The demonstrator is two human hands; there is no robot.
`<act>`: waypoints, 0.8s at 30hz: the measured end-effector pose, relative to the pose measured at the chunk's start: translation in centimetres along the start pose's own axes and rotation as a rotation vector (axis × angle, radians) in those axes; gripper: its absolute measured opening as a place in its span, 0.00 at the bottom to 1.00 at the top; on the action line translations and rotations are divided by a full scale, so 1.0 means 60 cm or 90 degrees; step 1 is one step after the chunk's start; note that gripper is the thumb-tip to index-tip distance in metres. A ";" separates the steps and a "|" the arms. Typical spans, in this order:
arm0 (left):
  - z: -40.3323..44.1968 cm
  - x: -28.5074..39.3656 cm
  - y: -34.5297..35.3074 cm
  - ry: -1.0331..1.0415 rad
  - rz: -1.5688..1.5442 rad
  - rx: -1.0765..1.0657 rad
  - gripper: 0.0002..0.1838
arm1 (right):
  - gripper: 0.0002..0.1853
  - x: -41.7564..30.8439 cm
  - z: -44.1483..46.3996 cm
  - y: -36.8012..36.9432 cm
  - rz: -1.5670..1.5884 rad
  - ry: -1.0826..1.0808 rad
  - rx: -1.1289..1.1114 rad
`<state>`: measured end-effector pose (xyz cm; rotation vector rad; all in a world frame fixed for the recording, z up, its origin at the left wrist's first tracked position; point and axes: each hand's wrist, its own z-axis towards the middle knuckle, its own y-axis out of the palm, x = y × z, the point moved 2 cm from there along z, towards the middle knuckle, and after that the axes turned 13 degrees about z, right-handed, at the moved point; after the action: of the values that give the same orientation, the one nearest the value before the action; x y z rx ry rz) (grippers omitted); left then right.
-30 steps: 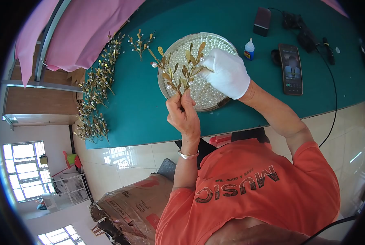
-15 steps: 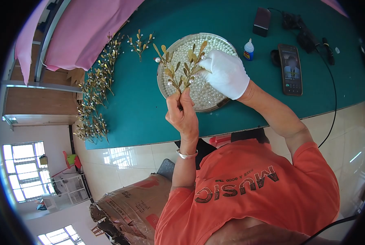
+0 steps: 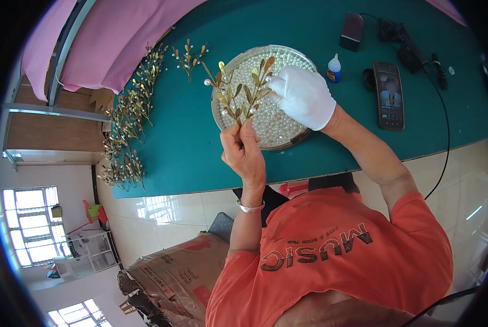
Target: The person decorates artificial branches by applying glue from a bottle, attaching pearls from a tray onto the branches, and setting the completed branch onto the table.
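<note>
My left hand (image 3: 244, 152), bare with a silver bangle at the wrist, pinches the lower stems of a gold leaf sprig (image 3: 248, 94). The sprig stands upright over a round tray (image 3: 218, 117) filled with white pearl beads. Small pearls sit on its branches, one at the left side and others low near my fingers. My right hand (image 3: 306, 98), in a white glove, is closed at the sprig's right branch, its fingertips at a pearl bead (image 3: 267, 79). The glove hides most of those fingers.
Finished-looking sprigs (image 3: 129, 120) are heaped at the table's left, with a separate sprig (image 3: 189, 59) nearby. A glue bottle (image 3: 334, 70), phone (image 3: 389, 98), dark speaker box (image 3: 352, 31) and cables (image 3: 407, 46) lie right. A cardboard box (image 3: 173, 272) stands below the table.
The sprig has tilted slightly left at its top and its leaves have turned a little. Both hands keep nearly the same positions, the right still at the right branch.
</note>
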<state>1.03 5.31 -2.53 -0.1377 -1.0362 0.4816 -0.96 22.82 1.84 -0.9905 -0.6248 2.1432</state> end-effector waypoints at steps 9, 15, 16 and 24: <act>-0.002 -0.003 -0.001 0.008 0.016 0.005 0.06 | 0.09 0.015 -0.001 0.011 -0.014 -0.028 0.039; 0.001 -0.002 0.000 0.031 0.047 0.004 0.06 | 0.08 0.011 -0.003 0.011 -0.003 0.001 0.013; 0.002 -0.003 0.000 0.039 0.055 0.002 0.06 | 0.08 0.012 -0.004 0.012 0.002 0.005 0.012; 0.014 -0.002 -0.002 0.070 0.117 -0.029 0.07 | 0.07 0.020 -0.007 0.022 0.036 0.014 0.010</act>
<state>0.30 5.03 -2.15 -0.2979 -0.9313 0.6102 -1.70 22.92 0.13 -1.0330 -0.5738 2.1808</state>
